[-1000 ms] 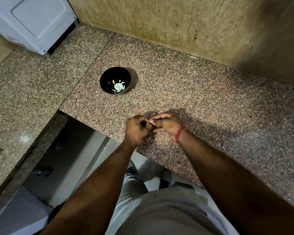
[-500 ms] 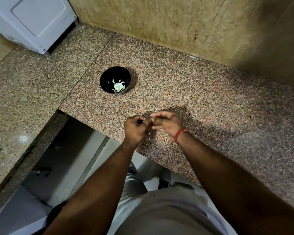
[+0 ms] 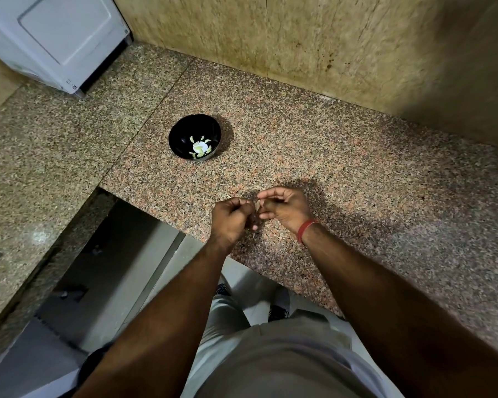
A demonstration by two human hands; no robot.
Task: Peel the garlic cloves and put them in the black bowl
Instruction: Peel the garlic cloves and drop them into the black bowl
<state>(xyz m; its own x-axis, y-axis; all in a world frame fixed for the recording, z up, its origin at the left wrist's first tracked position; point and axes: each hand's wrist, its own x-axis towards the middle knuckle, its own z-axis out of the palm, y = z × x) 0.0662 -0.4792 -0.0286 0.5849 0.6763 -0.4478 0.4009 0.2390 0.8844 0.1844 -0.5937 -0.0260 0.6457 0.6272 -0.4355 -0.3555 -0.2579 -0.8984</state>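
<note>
Over the near edge of the speckled granite surface [image 3: 342, 156], the left hand [image 3: 232, 218] and right hand [image 3: 285, 208] meet, fingers of both curled and pinching a small pale garlic clove [image 3: 258, 205] between them. The black bowl [image 3: 194, 137] sits well apart, farther back and left, with pale peeled cloves [image 3: 199, 146] lying at its bottom.
</note>
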